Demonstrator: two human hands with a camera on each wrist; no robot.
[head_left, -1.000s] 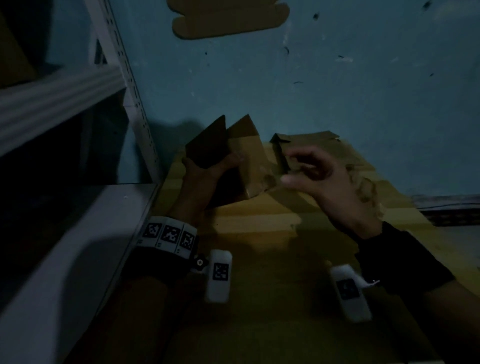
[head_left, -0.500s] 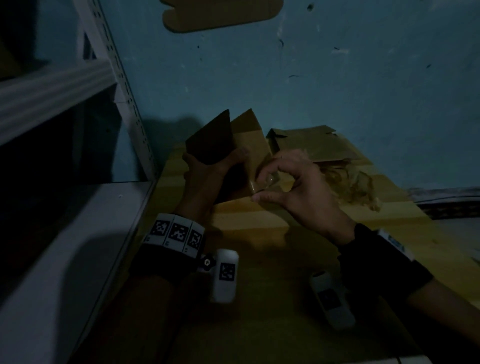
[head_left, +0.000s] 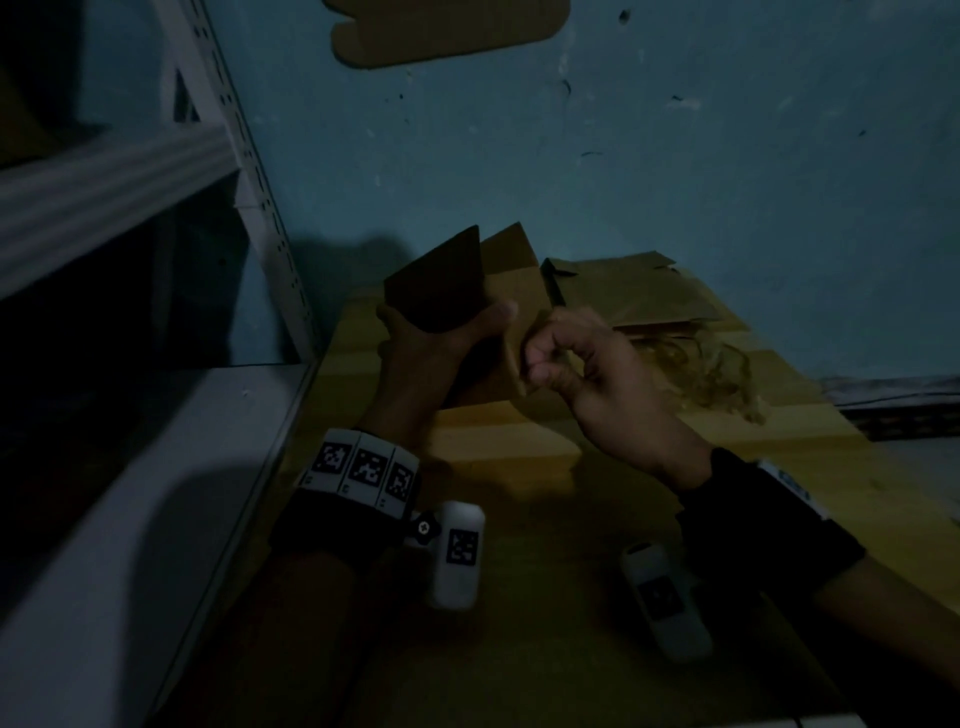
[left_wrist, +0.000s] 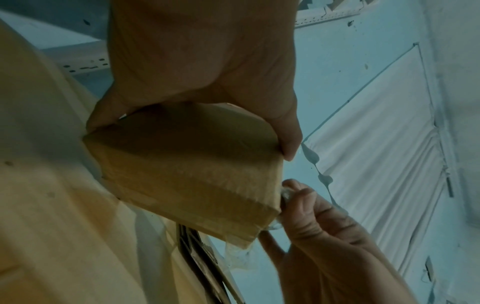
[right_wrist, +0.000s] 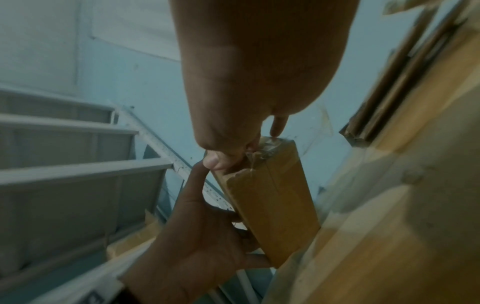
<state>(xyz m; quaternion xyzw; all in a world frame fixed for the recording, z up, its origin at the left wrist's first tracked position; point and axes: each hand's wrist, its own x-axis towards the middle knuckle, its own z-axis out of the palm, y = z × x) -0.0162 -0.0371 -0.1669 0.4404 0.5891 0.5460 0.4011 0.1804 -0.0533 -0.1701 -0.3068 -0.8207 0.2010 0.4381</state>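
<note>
A small brown cardboard box (head_left: 511, 291) is held up over the cardboard-covered surface, near the blue wall. My left hand (head_left: 436, 345) grips it from the left and below, thumb across its front. My right hand (head_left: 548, 364) is curled at the box's right edge. Its thumb and fingers pinch a crumpled bit of clear tape (right_wrist: 269, 146) at the box's corner. In the left wrist view the box (left_wrist: 187, 168) sits under my left hand (left_wrist: 202, 61), and strips of tape run across its face. My right hand's fingers (left_wrist: 306, 202) meet its lower right corner.
Flattened cardboard pieces (head_left: 634, 291) lie stacked against the wall behind the box. A tangle of peeled clear tape (head_left: 711, 376) lies to the right of my right hand. A white metal shelf rack (head_left: 114, 176) stands close on the left. A cardboard sheet (head_left: 447, 31) hangs on the wall.
My right hand has moved left from the tape pile to the box's right edge and closed its pinch there. My left hand keeps its grip on the box.
</note>
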